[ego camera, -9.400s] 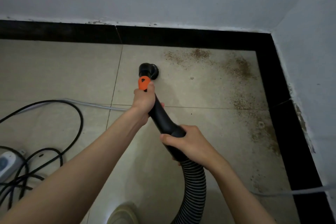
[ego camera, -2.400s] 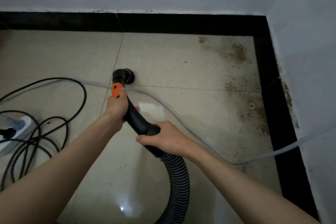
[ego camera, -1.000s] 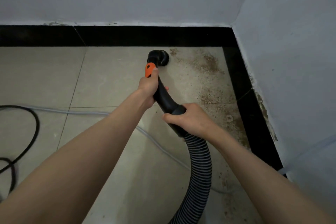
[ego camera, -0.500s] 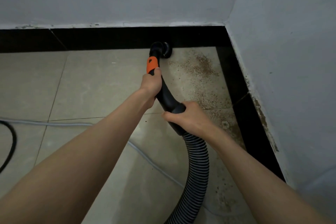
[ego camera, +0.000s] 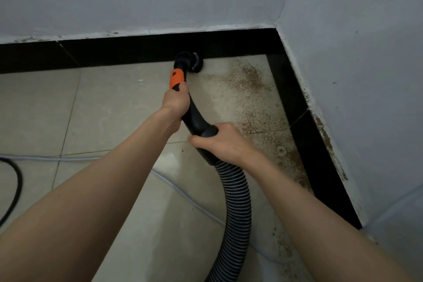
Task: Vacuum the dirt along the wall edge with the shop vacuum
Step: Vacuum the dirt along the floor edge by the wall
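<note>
Hands, left (ego camera: pixel 176 101) ahead of right (ego camera: pixel 225 143), grip hose handle (ego camera: pixel 194 119) near dirt (ego camera: pixel 249 80).

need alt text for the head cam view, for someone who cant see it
Two bare hands steer a black vacuum hose: the left hand grips below the orange collar, the right hand holds where the ribbed hose begins. The brush nozzle meets the black baseboard beside brown dirt near the corner.
</note>
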Action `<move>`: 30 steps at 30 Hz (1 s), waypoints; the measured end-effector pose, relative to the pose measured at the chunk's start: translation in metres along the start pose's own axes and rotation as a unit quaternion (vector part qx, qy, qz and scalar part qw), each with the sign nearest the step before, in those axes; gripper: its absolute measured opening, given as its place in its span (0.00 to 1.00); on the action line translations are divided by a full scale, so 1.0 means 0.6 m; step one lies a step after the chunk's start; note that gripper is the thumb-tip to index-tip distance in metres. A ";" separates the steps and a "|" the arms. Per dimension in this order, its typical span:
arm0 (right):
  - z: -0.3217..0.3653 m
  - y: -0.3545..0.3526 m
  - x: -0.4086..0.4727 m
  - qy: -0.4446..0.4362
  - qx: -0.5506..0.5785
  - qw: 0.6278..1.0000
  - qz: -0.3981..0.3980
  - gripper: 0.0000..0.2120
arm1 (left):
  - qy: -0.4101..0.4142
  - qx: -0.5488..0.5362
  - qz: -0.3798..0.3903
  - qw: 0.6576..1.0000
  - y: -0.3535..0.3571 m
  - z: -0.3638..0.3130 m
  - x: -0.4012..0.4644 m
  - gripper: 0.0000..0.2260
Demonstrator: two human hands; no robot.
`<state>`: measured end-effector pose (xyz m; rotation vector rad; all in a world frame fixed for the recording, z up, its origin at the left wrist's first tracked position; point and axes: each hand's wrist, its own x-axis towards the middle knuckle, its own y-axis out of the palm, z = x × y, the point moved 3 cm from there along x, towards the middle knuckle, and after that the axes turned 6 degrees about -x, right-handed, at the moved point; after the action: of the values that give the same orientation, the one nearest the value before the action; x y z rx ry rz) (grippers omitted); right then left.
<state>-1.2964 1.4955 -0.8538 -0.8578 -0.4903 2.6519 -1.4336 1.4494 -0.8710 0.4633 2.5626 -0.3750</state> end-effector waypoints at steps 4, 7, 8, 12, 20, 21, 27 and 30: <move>0.009 0.029 -0.006 -0.003 0.023 0.999 0.033 0.13 | 0.000 0.020 -0.033 0.999 -0.038 0.007 -0.006 0.21; -0.008 0.032 -0.025 -0.001 0.050 0.998 0.037 0.11 | -0.008 0.051 -0.032 0.998 -0.038 0.020 -0.017 0.23; -0.015 0.030 -0.032 0.000 0.056 0.998 0.034 0.11 | -0.009 0.056 -0.029 0.998 -0.033 0.024 -0.021 0.23; -0.031 0.011 -0.051 0.002 0.033 0.999 0.003 0.11 | -0.008 0.047 -0.001 0.999 0.002 0.029 -0.038 0.22; -0.041 -0.017 -0.064 0.036 0.009 0.998 -0.060 0.14 | -0.015 0.015 0.069 0.997 0.053 0.012 -0.059 0.16; -0.038 -0.016 -0.065 0.038 0.009 0.997 -0.065 0.13 | -0.015 0.008 0.074 0.997 0.052 0.010 -0.059 0.15; -0.031 0.005 -0.083 0.023 -0.001 1.000 -0.013 0.12 | -0.017 -0.009 0.042 0.999 0.010 0.033 -0.073 0.18; -0.022 0.020 -0.088 0.010 0.006 0.999 0.030 0.12 | -0.013 -0.018 -0.003 1.000 -0.025 0.047 -0.081 0.20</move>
<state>-1.2498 1.4670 -0.8421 -0.9079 -0.4493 2.6942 -1.3881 1.4139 -0.8664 0.4357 2.5425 -0.3330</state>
